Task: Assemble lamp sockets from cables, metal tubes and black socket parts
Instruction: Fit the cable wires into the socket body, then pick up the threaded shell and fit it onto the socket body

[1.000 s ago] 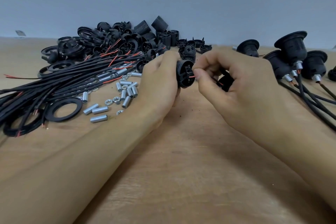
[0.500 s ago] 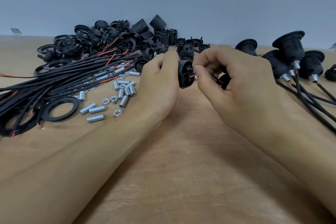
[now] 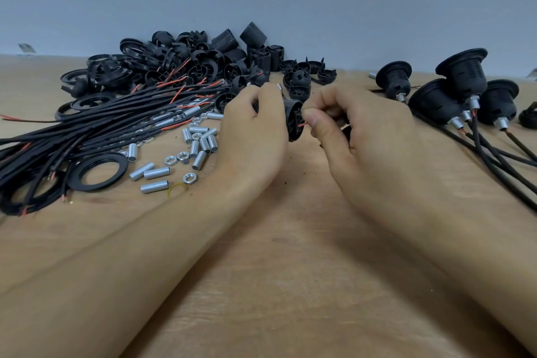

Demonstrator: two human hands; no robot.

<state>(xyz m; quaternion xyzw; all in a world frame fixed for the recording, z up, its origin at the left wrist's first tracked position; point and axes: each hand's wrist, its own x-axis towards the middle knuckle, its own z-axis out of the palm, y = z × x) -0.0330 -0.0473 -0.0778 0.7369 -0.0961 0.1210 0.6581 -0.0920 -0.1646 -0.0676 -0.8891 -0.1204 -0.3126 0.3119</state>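
Hands meet mid-table over the plywood tabletop (image 3: pixel 284 285). Left hand (image 3: pixel 255 136) grips a black socket insert (image 3: pixel 294 120), fingers curled round it, open face turned to the right. Right hand (image 3: pixel 357 136) pinches a red wire end (image 3: pixel 302 124) between thumb and forefinger, right at the insert's face; other fingers curled in. Can't tell if the wire is seated.

Left of the left wrist: loose threaded metal tubes (image 3: pixel 157 173) and hex nuts (image 3: pixel 190 178), close to the forearm. Black ring (image 3: pixel 97 171) beside them, cable bundle (image 3: pixel 87 131) fanning toward the left edge. Heap of black socket parts (image 3: pixel 197 61) at the back against the wall. Finished sockets (image 3: pixel 462 87) stand at the right, their cables running just beside the right forearm. Bare wood between and below the forearms down to the near edge.
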